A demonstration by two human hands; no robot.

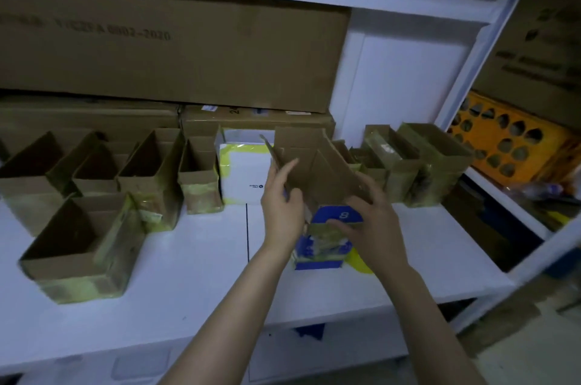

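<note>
Down at the left front of the white shelf (195, 262) sits an open cardboard box (78, 246) wrapped in yellowish tape. Behind it runs a row of open boxes (147, 170) of the same kind, mouths up. Above them a big brown carton (176, 48) lies across flatter cartons and fills the back of the bay. Toward the middle stands a white box (245, 177) edged with yellow tape, just to the left of the work.

The left hand (281, 211) comes up against the left wall of the blue-printed box (317, 170), fingers laid along the outside and the thumb tucked round the edge, so it pinches that wall. This box stands mid-shelf near the front edge, flaps up and brown inside showing. Its blue base is down at the board, though I cannot tell whether it rests there. The right hand (367, 227) grips the near right corner, fingers curled over the blue front flap.

Just beyond, more taped boxes (408, 164) crowd together near the shelf post. Past the post, an orange crate (503, 145) with round holes sits in the next bay
</note>
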